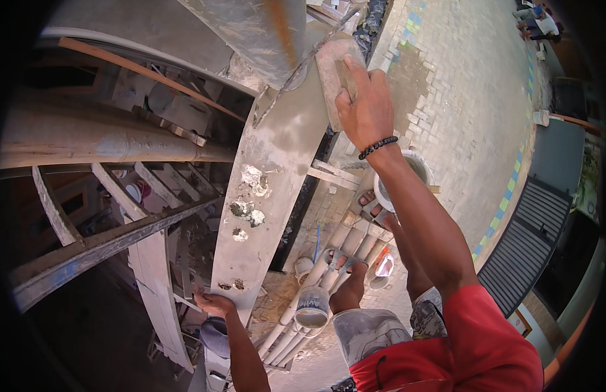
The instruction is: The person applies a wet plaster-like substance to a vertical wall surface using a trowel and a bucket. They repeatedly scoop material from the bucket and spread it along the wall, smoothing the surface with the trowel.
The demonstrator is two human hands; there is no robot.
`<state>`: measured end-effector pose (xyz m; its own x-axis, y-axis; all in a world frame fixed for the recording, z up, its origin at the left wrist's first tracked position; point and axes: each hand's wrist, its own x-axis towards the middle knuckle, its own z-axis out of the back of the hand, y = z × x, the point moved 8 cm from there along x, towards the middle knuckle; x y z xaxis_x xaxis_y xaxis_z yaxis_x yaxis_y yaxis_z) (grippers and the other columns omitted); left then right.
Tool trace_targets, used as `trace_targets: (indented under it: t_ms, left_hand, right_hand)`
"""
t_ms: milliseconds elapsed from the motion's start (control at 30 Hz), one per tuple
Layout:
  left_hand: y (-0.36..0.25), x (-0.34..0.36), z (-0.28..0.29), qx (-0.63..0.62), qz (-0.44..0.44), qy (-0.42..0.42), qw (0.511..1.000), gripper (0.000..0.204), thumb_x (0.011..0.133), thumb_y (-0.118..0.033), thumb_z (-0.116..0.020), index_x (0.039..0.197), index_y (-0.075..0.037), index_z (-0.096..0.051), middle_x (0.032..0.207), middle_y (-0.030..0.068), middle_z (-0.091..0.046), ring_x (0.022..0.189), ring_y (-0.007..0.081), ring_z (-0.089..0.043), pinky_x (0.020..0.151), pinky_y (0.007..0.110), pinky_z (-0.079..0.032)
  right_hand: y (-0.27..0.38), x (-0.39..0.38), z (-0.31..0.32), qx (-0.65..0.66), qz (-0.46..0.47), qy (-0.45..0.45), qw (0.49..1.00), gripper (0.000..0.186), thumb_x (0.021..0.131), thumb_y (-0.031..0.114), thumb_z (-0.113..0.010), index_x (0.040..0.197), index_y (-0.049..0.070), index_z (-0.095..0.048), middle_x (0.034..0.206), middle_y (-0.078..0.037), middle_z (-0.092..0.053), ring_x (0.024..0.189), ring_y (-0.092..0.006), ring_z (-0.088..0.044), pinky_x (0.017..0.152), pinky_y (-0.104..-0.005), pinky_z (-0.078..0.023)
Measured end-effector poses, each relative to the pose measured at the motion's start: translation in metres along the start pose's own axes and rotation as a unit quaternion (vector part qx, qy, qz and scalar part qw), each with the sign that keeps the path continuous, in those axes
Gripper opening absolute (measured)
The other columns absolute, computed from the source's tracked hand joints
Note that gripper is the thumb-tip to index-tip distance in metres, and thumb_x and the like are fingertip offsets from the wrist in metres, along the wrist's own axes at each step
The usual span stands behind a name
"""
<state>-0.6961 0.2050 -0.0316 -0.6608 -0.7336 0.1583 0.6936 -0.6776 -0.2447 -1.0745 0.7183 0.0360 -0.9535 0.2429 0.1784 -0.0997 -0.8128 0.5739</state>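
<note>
Our right hand [370,108] is clenched around the handle of a plastering float [330,91], which lies against the far right edge of a grey concrete ledge [280,147], beside a twisted metal bar [293,77]. A black beaded bracelet [379,147] circles our right wrist. Our left hand [215,304] is at the ledge's near left part; we cannot tell whether it grips the edge or merely rests there. Between our hands, white patches [253,179] and small holes mark the ledge. To the left is a ladder-like wooden frame [120,245]. To the right, one sandalled foot [339,259] stands on long poles [350,239], with a label-bearing bucket [313,299] near it. A white bucket [383,196] shows partly behind our right forearm.
</note>
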Motion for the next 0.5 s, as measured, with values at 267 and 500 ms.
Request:
trace_targets:
  t_ms: [267,500]
  left_hand:
    - [-0.004,0.0,0.011,0.025,-0.002,-0.004,1.0,0.026,0.089,-0.009,-0.035,0.101,0.003,-0.055,0.098,0.0176,-0.057,0.095,0.0339,-0.051,0.084,0.042,-0.038]
    - [-0.001,0.0,0.003,0.011,0.013,0.006,1.0,0.028,0.089,-0.01,-0.034,0.103,0.003,-0.055,0.1,0.0186,-0.056,0.096,0.034,-0.051,0.085,0.043,-0.038]
  right_hand:
    - [0.019,-0.071,0.012,0.064,0.05,0.106,0.991,0.05,0.071,0.004,-0.056,0.121,0.008,-0.052,0.085,-0.016,-0.044,0.081,-0.0318,-0.049,0.069,-0.0405,-0.044]
    - [-0.002,-0.003,0.014,0.016,0.031,-0.013,0.999,0.052,0.073,0.005,-0.058,0.124,0.012,-0.051,0.088,-0.016,-0.047,0.081,-0.0318,-0.051,0.074,-0.0394,-0.044]
